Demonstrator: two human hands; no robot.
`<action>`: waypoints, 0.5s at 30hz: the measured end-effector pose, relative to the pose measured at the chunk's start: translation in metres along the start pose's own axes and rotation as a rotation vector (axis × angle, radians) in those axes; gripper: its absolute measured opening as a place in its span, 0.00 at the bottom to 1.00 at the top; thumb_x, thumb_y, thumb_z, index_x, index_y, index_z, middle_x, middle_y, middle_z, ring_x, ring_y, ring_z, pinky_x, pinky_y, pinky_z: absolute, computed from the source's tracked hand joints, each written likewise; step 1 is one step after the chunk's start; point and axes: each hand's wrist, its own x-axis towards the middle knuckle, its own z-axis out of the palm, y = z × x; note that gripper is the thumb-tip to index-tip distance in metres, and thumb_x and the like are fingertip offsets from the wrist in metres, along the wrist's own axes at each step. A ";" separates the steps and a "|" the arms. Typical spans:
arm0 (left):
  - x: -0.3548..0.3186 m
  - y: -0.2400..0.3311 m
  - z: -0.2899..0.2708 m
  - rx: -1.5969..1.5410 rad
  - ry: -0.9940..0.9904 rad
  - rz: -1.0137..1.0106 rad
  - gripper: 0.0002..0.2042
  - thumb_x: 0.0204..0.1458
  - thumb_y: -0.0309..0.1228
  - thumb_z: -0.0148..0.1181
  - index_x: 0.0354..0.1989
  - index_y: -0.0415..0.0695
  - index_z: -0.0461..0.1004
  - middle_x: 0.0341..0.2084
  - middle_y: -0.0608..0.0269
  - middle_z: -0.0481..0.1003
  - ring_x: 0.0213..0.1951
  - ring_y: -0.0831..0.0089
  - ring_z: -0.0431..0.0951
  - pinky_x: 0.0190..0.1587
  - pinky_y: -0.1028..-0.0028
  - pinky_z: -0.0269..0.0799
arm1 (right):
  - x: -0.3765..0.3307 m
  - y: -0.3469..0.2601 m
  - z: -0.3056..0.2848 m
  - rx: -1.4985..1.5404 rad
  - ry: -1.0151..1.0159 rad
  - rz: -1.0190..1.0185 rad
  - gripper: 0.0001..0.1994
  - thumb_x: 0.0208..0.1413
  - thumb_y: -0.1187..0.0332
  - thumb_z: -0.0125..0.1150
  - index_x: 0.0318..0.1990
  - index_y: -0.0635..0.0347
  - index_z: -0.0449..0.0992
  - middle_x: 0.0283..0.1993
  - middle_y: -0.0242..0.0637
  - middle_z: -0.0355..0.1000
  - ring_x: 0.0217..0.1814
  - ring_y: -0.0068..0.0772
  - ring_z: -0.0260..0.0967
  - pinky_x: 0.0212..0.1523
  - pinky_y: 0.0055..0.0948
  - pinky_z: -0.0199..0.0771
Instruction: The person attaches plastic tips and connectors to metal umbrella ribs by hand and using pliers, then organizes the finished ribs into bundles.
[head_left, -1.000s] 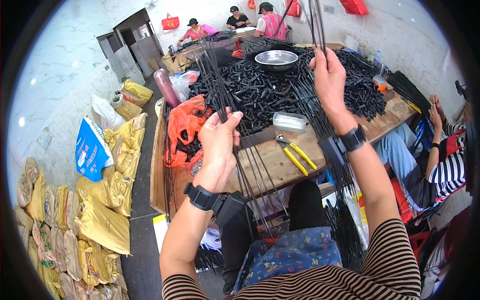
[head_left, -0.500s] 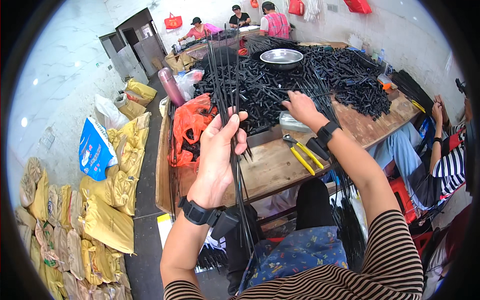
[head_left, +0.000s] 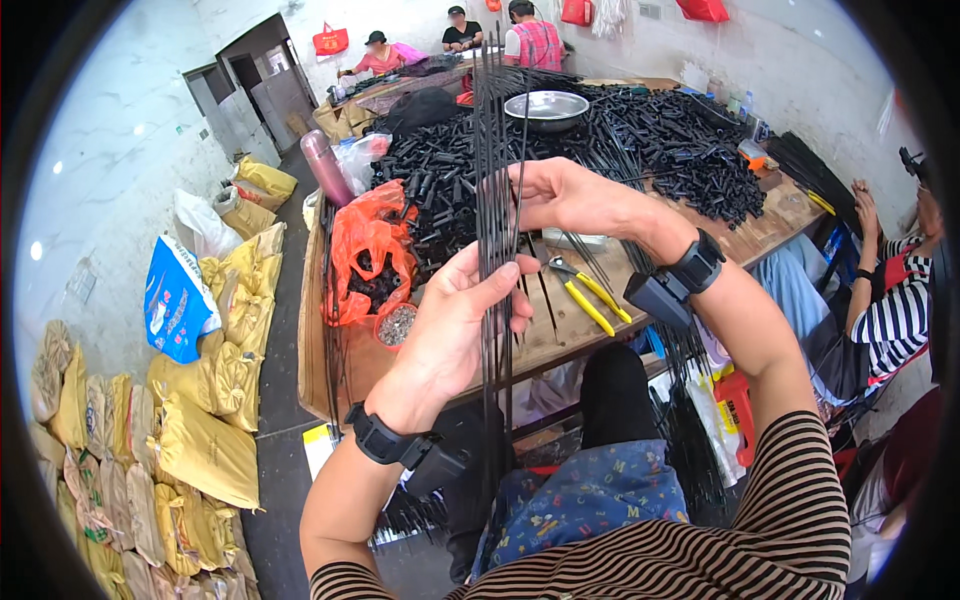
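Note:
A bundle of long thin black rods (head_left: 491, 130) stands nearly upright in front of me, its lower ends reaching down to my lap. Around its middle, my left hand (head_left: 455, 320) is closed, thumb pressed across the rods. My right hand (head_left: 575, 200) is closed at the bundle a little higher up, with its fingertips against the rods and partly hidden behind them. Beyond both hands lies a large heap of short black tubular pieces (head_left: 690, 150) on the wooden table (head_left: 540, 330). Yellow-handled pliers (head_left: 588, 297) rest near the table's front edge, below my right hand.
A red plastic bag (head_left: 350, 245) and a small bowl of tiny metal bits (head_left: 397, 323) are at the left. A shiny metal basin (head_left: 546, 106) sits on the heap. A pink flask (head_left: 327, 170) stands far left. Yellow sacks (head_left: 205, 450) line the wall; a co-worker (head_left: 890, 330) sits at right.
My right hand has come from the heap leftward to the rod bundle and now grips it. The bundle in my left hand stands more upright. The small bowl has come into sight.

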 end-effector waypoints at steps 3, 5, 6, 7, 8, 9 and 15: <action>-0.001 0.005 -0.006 0.042 -0.033 -0.052 0.11 0.55 0.27 0.57 0.45 0.41 0.69 0.38 0.62 0.75 0.30 0.78 0.75 0.33 0.78 0.72 | -0.009 -0.003 0.006 0.256 -0.204 -0.048 0.34 0.47 0.86 0.57 0.64 0.63 0.54 0.55 0.36 0.68 0.55 0.24 0.65 0.57 0.27 0.65; 0.001 0.010 -0.007 0.061 -0.041 -0.058 0.10 0.55 0.26 0.56 0.45 0.40 0.69 0.39 0.61 0.75 0.31 0.77 0.75 0.35 0.77 0.73 | -0.011 -0.007 0.010 0.225 -0.195 -0.030 0.34 0.48 0.86 0.56 0.64 0.64 0.54 0.54 0.36 0.69 0.55 0.25 0.65 0.57 0.27 0.65; 0.002 0.011 -0.010 0.086 -0.066 -0.045 0.11 0.56 0.26 0.55 0.46 0.38 0.68 0.41 0.59 0.75 0.33 0.76 0.76 0.37 0.76 0.74 | -0.009 -0.008 0.014 0.202 -0.135 -0.061 0.33 0.48 0.86 0.56 0.64 0.64 0.54 0.56 0.37 0.68 0.56 0.25 0.65 0.58 0.27 0.64; 0.003 0.013 -0.010 0.086 -0.066 -0.046 0.11 0.56 0.26 0.55 0.46 0.38 0.68 0.41 0.59 0.75 0.33 0.76 0.76 0.37 0.76 0.74 | -0.008 -0.007 0.017 0.179 -0.075 -0.093 0.32 0.49 0.86 0.55 0.64 0.64 0.55 0.57 0.38 0.67 0.57 0.26 0.65 0.59 0.28 0.64; 0.003 0.016 -0.008 0.086 -0.077 -0.051 0.12 0.56 0.26 0.55 0.47 0.37 0.67 0.42 0.58 0.74 0.34 0.74 0.77 0.38 0.76 0.74 | -0.004 0.001 0.014 0.051 -0.059 -0.092 0.30 0.51 0.85 0.54 0.63 0.64 0.57 0.57 0.39 0.68 0.57 0.26 0.65 0.58 0.27 0.64; 0.004 0.019 -0.008 0.084 -0.088 -0.056 0.13 0.56 0.26 0.55 0.48 0.37 0.67 0.44 0.57 0.74 0.36 0.73 0.77 0.39 0.75 0.74 | -0.004 0.003 0.014 0.052 -0.059 -0.091 0.30 0.51 0.85 0.54 0.63 0.64 0.57 0.57 0.39 0.68 0.57 0.26 0.65 0.58 0.27 0.64; 0.010 0.031 -0.011 0.169 -0.123 -0.108 0.16 0.55 0.26 0.56 0.51 0.35 0.66 0.46 0.55 0.73 0.40 0.69 0.78 0.42 0.73 0.76 | -0.008 0.002 0.029 -0.076 0.047 -0.154 0.24 0.54 0.81 0.51 0.60 0.62 0.61 0.51 0.37 0.72 0.53 0.25 0.68 0.54 0.27 0.68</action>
